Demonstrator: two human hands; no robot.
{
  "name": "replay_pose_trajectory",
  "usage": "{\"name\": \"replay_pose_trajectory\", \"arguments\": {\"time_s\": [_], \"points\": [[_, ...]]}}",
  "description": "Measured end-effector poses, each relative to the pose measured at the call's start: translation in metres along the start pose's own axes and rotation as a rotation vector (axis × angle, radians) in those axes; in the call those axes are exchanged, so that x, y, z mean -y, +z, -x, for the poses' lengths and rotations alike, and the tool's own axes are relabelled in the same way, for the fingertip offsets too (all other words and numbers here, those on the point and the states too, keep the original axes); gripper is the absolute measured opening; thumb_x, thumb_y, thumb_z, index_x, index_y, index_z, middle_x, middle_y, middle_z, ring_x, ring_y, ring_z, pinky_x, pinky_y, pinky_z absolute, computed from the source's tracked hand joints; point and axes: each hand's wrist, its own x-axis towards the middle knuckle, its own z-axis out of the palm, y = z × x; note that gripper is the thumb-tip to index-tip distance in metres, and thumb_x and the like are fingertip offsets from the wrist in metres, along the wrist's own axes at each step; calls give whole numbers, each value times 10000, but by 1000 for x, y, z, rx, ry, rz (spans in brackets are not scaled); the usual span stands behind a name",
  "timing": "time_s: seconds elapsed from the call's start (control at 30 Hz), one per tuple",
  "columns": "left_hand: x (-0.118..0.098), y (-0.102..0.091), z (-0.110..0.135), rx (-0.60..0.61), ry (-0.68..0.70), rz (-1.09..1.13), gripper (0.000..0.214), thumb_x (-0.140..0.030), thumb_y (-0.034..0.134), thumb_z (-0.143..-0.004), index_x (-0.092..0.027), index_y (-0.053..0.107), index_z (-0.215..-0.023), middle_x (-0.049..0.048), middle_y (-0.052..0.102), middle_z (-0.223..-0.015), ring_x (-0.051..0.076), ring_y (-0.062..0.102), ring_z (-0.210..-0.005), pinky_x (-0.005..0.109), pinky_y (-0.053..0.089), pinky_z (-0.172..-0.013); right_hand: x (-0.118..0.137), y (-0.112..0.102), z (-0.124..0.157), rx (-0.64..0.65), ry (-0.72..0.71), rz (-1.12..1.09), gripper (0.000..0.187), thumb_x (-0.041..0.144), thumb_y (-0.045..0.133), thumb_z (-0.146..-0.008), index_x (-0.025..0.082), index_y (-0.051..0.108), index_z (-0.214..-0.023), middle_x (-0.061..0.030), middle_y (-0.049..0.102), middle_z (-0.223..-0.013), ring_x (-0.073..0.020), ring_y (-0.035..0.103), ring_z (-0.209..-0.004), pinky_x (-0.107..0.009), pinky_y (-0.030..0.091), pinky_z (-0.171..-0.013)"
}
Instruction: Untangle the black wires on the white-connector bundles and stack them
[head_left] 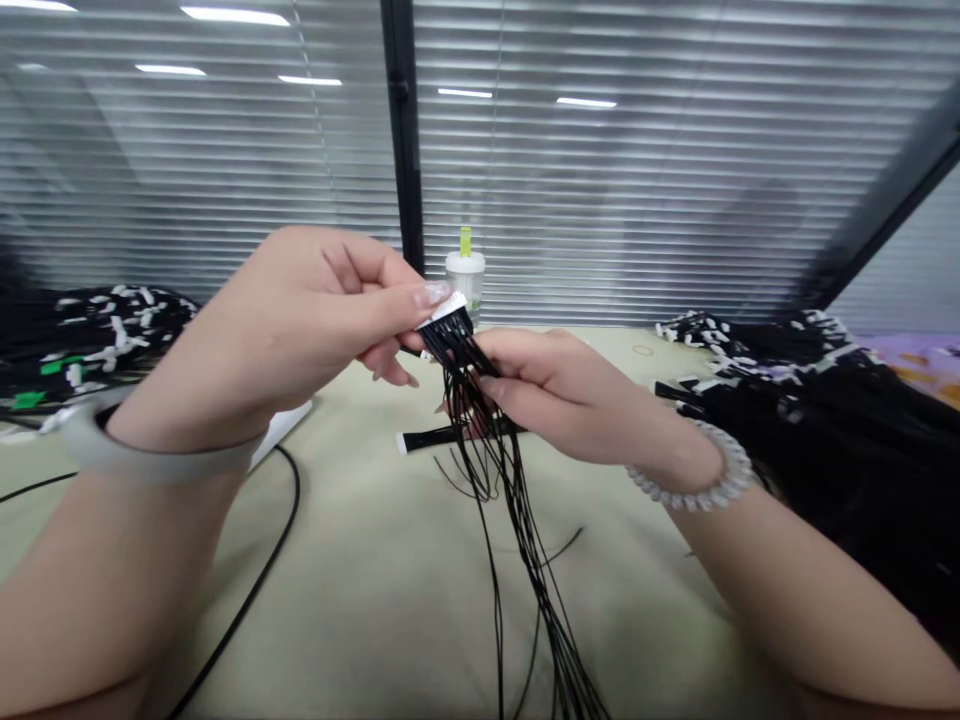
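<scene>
Between thumb and fingers, my left hand pinches a white connector with many thin black wires coming out of it. Just below the connector, my right hand is closed on the bundle of black wires. The loose wires fan downward over the table toward its near edge. Behind them a short black piece with a white end lies on the tabletop, partly hidden by the wires and my right hand.
Piles of black cables with white connectors lie at left and right. A lidded cup stands at the back of the pale table. A thick black cable curves across the left side. Blinds rise behind.
</scene>
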Motion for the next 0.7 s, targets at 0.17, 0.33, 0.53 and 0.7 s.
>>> {"name": "replay_pose_trajectory", "arguments": {"time_s": [0.17,0.33,0.53,0.7], "points": [[5,1,-2,-28,37,34,187,-249,613,-755,-168,617,-587,-29,539,-462,60,550,-446,147,473,-440,-11,6,-4,-29,-15,-138,210,104,351,-851,117,534,-951,-22,561,-862,-60,531,-663,-205,471,-619],[6,2,-3,-24,58,54,194,-253,616,-750,-162,620,-579,-31,519,-435,59,539,-424,146,475,-422,-16,6,-3,-16,3,-291,190,213,369,-883,117,532,-876,-26,536,-831,-77,519,-703,-197,460,-591],[2,1,-2,9,-3,37,160,-250,622,-747,-150,632,-623,-23,538,-452,72,564,-455,145,465,-433,-10,6,-2,-84,-39,-5,236,242,392,-881,110,518,-732,21,438,-603,-39,377,-549,-178,325,-514],[0,1,-2,9,-24,27,185,-283,630,-743,-147,616,-618,-19,530,-443,79,566,-456,151,456,-437,-10,6,-3,-105,-74,85,234,199,373,-877,127,453,-669,39,368,-564,-30,318,-516,-169,283,-493]]}}
